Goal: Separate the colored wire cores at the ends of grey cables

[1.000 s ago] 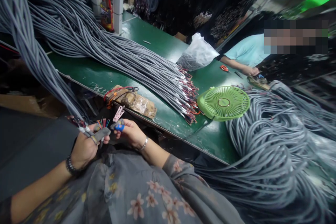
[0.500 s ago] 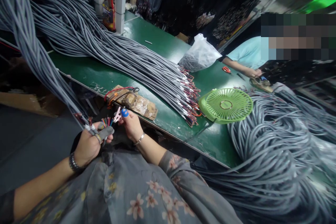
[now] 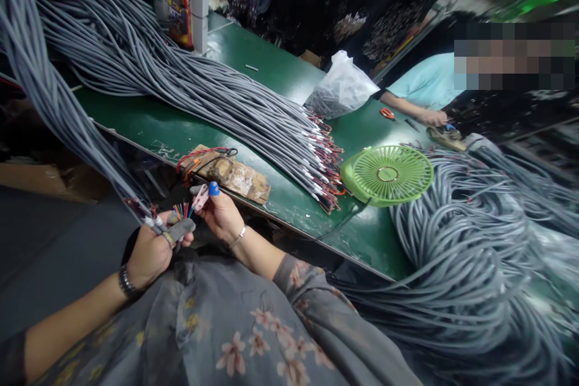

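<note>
My left hand (image 3: pixel 154 250), with grey covers on its fingertips, is closed around the end of a grey cable (image 3: pixel 158 223). Thin coloured wires (image 3: pixel 183 211) fan out of that end beside the thumb. In my right hand (image 3: pixel 224 217) is a small pink clip (image 3: pixel 200 199) that looks like a clothes peg, pinched under the thumb. A blue cover (image 3: pixel 213 189) sits on that thumb. The clip is right beside the wire tips; whether it touches them I cannot tell. More cables hang down to my left hand from the upper left.
A long bundle of grey cables (image 3: pixel 217 96) lies across the green table (image 3: pixel 266 48). A wooden block (image 3: pixel 239 181) with red and black wires sits at the near edge. Farther right are a green fan (image 3: pixel 389 175), a plastic bag (image 3: pixel 341 87), coiled cables (image 3: pixel 461 265) and a co-worker's hand (image 3: pixel 432 117).
My right thumb and the pink clip have shifted slightly left, and the clip has turned to show its broader side. My left hand keeps its hold on the cable. The view has shifted slightly.
</note>
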`<state>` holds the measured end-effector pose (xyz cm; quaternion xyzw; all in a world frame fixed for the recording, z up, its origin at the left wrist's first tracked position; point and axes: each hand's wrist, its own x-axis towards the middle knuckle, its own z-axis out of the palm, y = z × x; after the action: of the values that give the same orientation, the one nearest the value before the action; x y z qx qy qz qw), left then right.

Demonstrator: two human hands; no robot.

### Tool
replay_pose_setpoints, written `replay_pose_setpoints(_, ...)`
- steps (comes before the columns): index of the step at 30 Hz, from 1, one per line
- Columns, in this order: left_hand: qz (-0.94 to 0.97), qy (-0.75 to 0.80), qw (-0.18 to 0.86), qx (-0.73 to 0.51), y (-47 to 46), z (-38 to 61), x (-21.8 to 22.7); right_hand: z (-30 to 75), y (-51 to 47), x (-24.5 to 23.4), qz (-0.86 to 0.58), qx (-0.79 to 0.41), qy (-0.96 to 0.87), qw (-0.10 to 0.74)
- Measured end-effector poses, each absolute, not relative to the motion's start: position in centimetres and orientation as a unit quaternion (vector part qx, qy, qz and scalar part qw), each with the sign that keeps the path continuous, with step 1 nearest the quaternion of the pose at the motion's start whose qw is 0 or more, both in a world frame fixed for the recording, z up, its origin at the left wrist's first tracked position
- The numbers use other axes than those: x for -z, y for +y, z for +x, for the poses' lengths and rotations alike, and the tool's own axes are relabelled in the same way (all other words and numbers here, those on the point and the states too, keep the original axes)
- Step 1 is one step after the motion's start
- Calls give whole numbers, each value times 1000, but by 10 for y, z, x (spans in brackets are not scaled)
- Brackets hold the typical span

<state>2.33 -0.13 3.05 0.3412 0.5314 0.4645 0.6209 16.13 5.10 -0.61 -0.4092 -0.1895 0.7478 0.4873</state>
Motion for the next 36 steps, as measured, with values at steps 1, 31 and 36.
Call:
replay_pose_setpoints(1,346,530,620,-463,-1,23,-30,161,51,6,-410,-751,-187,483)
replay_pose_setpoints(31,359,518,620,-467,2,23,-44,170,47,20,-404,-718,-295,485)
replay_pose_setpoints(36,367,523,617,-459,2,22,-39,167,51,15,-384,-755,-233,477)
